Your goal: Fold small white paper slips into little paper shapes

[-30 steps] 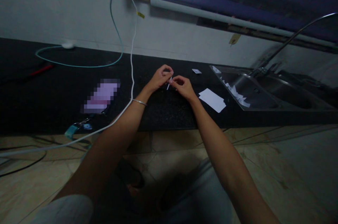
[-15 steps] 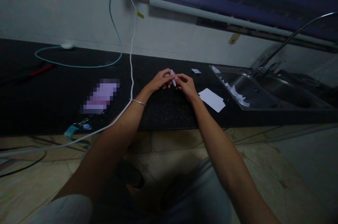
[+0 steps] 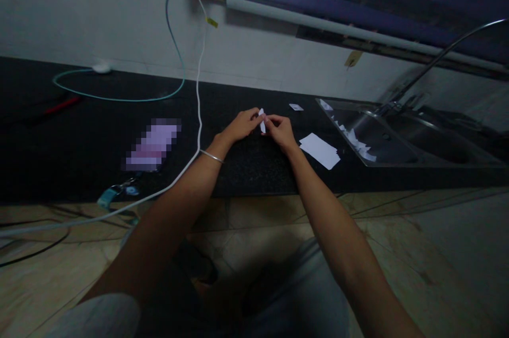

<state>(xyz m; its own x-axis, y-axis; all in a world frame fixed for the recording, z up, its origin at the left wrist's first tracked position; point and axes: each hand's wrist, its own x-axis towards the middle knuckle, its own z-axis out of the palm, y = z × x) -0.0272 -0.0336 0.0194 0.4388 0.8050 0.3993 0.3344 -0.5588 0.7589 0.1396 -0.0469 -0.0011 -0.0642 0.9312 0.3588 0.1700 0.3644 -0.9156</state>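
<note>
Between my two hands stands a small folded piece of white paper [image 3: 262, 121], held just over the black countertop [image 3: 254, 168]. My left hand [image 3: 243, 124] pinches it from the left, thumb and fingers closed on its edge. From the right, my right hand [image 3: 281, 130] pinches the same piece near its middle. Parts of the fingertips and the paper's lower end are hard to make out. Beside my right wrist lies a stack of white paper sheets [image 3: 320, 151]. A small paper piece [image 3: 296, 107] rests behind it.
Several folded paper pieces [image 3: 357, 146] lie along the left rim of the steel sink [image 3: 401, 147]. A white cable [image 3: 198, 99] passes over my left forearm. At left are a blurred-out phone-shaped object [image 3: 153, 144], a teal cable [image 3: 119, 100] and a red-handled item [image 3: 62, 105].
My left hand has shifted slightly, its fingers now closer in to the paper. The paper piece stands a little lower and more upright. Things on the counter have stayed put.
</note>
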